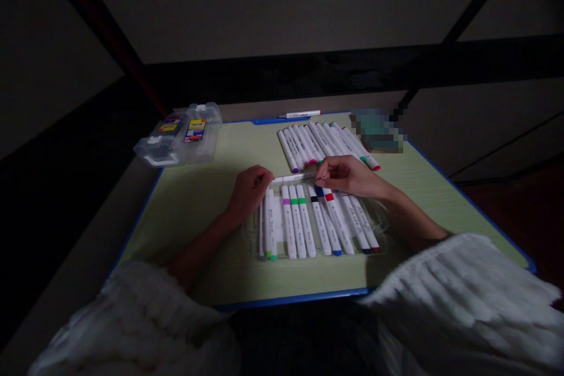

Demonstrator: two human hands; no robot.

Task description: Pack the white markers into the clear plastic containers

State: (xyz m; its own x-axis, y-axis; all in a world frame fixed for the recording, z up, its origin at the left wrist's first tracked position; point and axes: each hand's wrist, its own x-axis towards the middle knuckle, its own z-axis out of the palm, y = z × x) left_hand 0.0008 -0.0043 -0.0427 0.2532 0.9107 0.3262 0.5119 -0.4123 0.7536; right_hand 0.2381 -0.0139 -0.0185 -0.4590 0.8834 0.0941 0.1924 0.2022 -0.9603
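Note:
A white marker (293,177) with a thin pinkish band lies crosswise between my hands. My left hand (250,189) is closed, its fingertips pinching the marker's left end. At the other end, the fingers of my right hand (346,176) are bent and closed around the tip, partly hiding it. Below, a clear plastic tray (252,235) holds several white markers side by side, among them a purple-banded one (289,223), green-banded ones (304,223) and a red-banded one (339,223). My right hand hovers just above the caps of the blue-banded and red-banded markers.
Behind my hands, a row of several markers (324,144) lies on the pale green table (194,211). A clear carry case (180,135) stands at the back left. One marker (303,114) rests at the far edge, and a pixelated greenish object (376,131) sits back right.

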